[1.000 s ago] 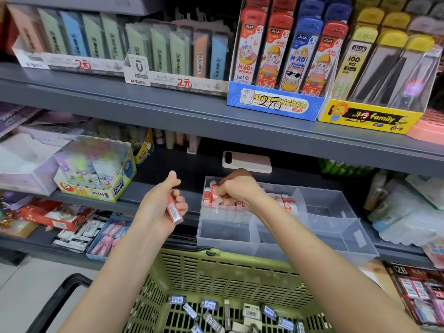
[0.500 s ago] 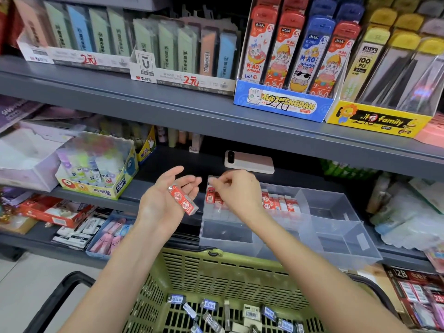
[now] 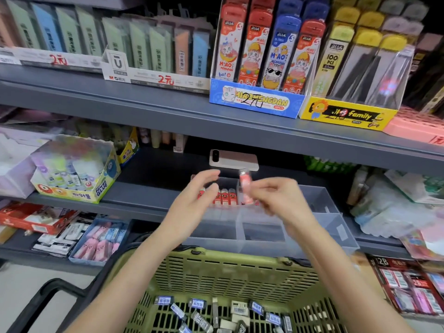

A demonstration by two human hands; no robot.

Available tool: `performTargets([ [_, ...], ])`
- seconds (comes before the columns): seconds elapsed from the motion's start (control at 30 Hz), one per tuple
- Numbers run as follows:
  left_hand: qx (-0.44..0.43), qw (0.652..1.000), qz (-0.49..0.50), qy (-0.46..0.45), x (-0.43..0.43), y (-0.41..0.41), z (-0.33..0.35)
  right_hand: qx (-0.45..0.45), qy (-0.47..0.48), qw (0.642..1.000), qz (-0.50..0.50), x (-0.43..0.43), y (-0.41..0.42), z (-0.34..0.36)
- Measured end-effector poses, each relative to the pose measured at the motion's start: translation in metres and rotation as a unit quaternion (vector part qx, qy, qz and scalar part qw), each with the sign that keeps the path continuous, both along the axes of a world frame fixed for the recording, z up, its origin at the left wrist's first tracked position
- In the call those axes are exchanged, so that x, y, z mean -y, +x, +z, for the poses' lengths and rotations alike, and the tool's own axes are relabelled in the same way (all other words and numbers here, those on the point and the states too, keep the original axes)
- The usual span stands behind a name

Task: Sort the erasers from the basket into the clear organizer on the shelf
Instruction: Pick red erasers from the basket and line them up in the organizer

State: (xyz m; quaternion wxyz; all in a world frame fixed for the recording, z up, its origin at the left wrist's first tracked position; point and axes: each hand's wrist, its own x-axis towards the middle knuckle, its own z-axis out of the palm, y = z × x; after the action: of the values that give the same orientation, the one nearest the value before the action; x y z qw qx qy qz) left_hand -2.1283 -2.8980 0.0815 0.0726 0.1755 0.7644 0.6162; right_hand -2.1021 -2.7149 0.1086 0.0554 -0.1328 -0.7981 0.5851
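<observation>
My right hand (image 3: 276,198) pinches a red eraser (image 3: 246,186) upright above the back left of the clear organizer (image 3: 324,212) on the middle shelf; the eraser is blurred. My left hand (image 3: 194,200) hovers just left of it, fingers relaxed and holding nothing. A row of red erasers (image 3: 225,197) stands in the organizer's back left compartment, partly hidden by both hands. Below my arms, the green basket (image 3: 216,272) holds several dark erasers with blue and white labels (image 3: 240,308).
A phone (image 3: 233,159) lies on the shelf behind the organizer. A glue box (image 3: 72,169) stands to the left, bagged goods (image 3: 396,212) to the right. The upper shelf edge (image 3: 168,121) overhangs. A tray of pink erasers (image 3: 96,241) sits on the lower shelf.
The red eraser has passed from my left hand to my right hand. My left hand has opened and both hands now hover over the organizer.
</observation>
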Motion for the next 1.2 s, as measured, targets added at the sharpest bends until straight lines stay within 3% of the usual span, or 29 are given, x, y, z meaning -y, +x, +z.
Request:
performTargets([
  [0.07, -0.129, 0.979, 0.032, -0.155, 0.001, -0.002, -0.010, 0.010, 0.080, 0.993, -0.091, -0.029, -0.013, -0.005],
  [0.13, -0.197, 0.946, 0.029, -0.256, 0.001, -0.002, -0.019, 0.063, 0.181, 0.976, -0.104, -0.045, -0.027, -0.013],
  [0.27, -0.248, 0.907, 0.020, -0.340, 0.006, 0.000, -0.034, 0.224, 0.316, 0.921, -0.037, -0.044, -0.050, -0.020],
  [0.53, -0.271, 0.896, 0.001, -0.352, 0.012, 0.002, -0.046, 0.277, 0.347, 0.896, -0.005, -0.039, -0.057, -0.016],
  [0.87, -0.281, 0.892, 0.023, -0.353, 0.014, 0.002, -0.046, 0.271, 0.269, 0.924, 0.004, -0.046, -0.062, -0.032],
  [1.2, -0.276, 0.894, 0.027, -0.353, 0.013, 0.000, -0.048, 0.184, 0.431, 0.883, 0.043, -0.040, -0.045, -0.034],
])
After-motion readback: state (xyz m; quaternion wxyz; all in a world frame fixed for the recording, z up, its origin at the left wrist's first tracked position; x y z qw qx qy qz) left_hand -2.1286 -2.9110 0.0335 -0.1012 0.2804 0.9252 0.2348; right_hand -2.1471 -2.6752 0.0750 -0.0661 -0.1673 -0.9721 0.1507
